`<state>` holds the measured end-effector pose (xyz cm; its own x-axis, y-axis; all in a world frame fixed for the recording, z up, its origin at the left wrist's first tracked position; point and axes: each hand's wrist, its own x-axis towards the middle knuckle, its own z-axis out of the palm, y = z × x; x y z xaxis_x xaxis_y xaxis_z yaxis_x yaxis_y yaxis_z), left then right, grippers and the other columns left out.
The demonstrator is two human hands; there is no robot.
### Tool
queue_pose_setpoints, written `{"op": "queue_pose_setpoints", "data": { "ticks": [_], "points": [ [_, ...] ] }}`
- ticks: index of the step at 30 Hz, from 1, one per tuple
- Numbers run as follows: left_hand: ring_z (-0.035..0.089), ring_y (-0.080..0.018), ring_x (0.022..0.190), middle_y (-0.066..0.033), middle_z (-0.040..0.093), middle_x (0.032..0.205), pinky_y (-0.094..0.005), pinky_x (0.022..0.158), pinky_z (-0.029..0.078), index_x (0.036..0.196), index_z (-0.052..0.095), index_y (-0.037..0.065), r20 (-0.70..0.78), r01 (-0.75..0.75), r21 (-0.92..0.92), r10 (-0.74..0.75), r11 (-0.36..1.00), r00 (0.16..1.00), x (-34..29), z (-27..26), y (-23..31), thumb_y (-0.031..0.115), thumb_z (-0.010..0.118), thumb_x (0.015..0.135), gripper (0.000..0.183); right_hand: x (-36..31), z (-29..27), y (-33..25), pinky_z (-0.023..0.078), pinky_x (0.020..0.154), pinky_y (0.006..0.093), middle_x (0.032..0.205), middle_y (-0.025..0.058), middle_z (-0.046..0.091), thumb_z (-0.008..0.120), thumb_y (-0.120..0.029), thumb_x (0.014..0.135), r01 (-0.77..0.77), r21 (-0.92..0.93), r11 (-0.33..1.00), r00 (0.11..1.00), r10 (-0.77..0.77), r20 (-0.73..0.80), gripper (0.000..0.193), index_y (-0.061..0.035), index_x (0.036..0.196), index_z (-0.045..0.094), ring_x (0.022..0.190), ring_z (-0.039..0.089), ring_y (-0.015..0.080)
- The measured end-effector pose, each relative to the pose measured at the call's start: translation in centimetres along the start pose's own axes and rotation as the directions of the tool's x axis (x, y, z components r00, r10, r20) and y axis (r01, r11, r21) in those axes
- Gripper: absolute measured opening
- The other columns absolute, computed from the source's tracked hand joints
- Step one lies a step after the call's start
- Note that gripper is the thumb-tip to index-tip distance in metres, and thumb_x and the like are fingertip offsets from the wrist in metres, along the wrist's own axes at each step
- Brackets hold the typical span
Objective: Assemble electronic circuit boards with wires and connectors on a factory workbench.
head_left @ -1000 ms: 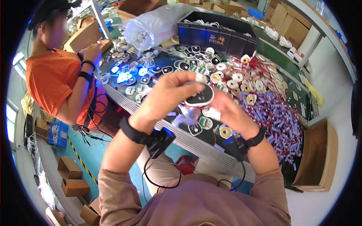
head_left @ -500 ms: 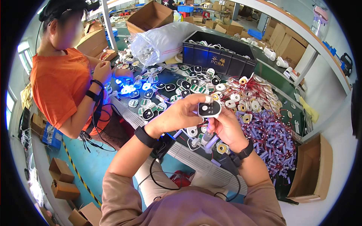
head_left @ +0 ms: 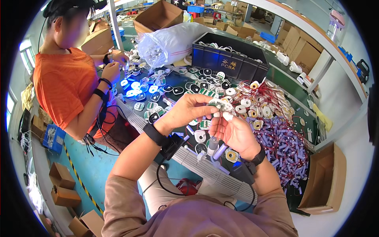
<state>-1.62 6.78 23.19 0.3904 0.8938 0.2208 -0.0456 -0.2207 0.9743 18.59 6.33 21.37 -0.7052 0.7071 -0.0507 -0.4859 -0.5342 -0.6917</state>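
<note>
A small rounded white housing [head_left: 222,104] is held up over the near edge of the bench, tilted so that its pale side shows. My left hand [head_left: 185,113] pinches it between thumb and fingers from the left. From below and the right, my right hand [head_left: 239,134] grips its lower edge, with a white cover on one fingertip; thin wires show near those fingers. Just below my hands are a clear-and-grey cylinder [head_left: 213,144] and a purple cylindrical battery cell [head_left: 220,151]. Whether they are joined to the housing, I cannot tell.
Rounded housings with black faces or green boards [head_left: 178,91] cover the bench middle. Right of my hands lie white discs with red wires [head_left: 272,98] and piled purple cells [head_left: 280,150]. Behind stand a black crate [head_left: 229,59] and a plastic bag [head_left: 173,43]. A co-worker in orange [head_left: 65,87] works at left.
The housing has turned in my hands: its black face showed before, and now its pale side does. My right hand's fingers have shifted. The co-worker's hands have moved apart.
</note>
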Motion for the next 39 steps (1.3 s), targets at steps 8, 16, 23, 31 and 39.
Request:
{"op": "queue_pose_setpoints", "data": {
  "ticks": [8,16,23,31,39],
  "points": [
    [0.059,-0.0074,0.071,-0.002,0.065,0.086,-0.0212,0.057,0.047,0.103,0.064,0.003,0.109,0.073,-0.081,-0.065,0.994,0.992,0.4,-1.7,-0.8,0.018,0.062,0.087,0.023,0.0,-1.0,0.2,0.046,0.09,0.0351,0.105,0.0115,0.059,0.049,-0.012,0.09,-0.016,-0.025,1.0,0.99,0.02,0.142,0.027,0.0018,0.113,0.05,0.098,0.059,0.0212],
    [0.058,-0.0068,0.068,-0.004,0.065,0.081,-0.0224,0.06,0.047,0.1,0.064,0.0,0.118,0.037,0.005,-0.037,0.999,0.992,1.4,-1.6,1.8,0.012,0.063,0.085,0.019,0.5,0.4,0.3,0.044,0.093,0.034,0.11,0.0116,0.058,0.05,-0.007,0.088,0.032,-0.14,0.99,0.999,-0.03,0.018,0.03,0.0026,0.116,0.048,0.105,0.057,0.021],
    [0.057,-0.0069,0.063,-0.0031,0.063,0.071,-0.0233,0.06,0.047,0.091,0.066,0.0,0.065,-0.163,0.557,0.153,0.814,0.986,3.0,-1.1,5.2,0.018,0.065,0.084,0.019,2.0,-0.3,0.8,0.033,0.102,0.0331,0.13,0.0116,0.044,0.049,0.003,0.083,0.482,-0.311,0.819,0.859,-0.512,-0.019,0.048,0.0001,0.13,0.039,0.123,0.041,0.0194],
    [0.056,-0.0064,0.059,-0.0021,0.06,0.065,-0.0227,0.054,0.044,0.084,0.065,0.0,-0.03,-0.065,0.605,0.104,0.793,0.994,3.8,-1.3,7.2,0.023,0.063,0.086,0.023,2.1,-2.4,0.5,0.032,0.103,0.0345,0.131,0.0121,0.045,0.047,0.003,0.083,0.317,-0.511,0.799,0.943,-0.323,0.081,0.051,0.0026,0.133,0.036,0.122,0.043,0.0206],
    [0.051,-0.0041,0.054,-0.0002,0.059,0.064,-0.019,0.049,0.04,0.091,0.066,0.003,-0.121,0.071,0.482,-0.013,0.873,0.993,4.0,-1.9,7.2,0.028,0.061,0.087,0.025,2.2,-2.9,0.7,0.036,0.099,0.032,0.13,0.0129,0.045,0.043,0.005,0.082,0.26,-0.392,0.882,0.964,-0.262,0.049,0.053,0.0022,0.134,0.034,0.12,0.045,0.0195]
  ]
}}
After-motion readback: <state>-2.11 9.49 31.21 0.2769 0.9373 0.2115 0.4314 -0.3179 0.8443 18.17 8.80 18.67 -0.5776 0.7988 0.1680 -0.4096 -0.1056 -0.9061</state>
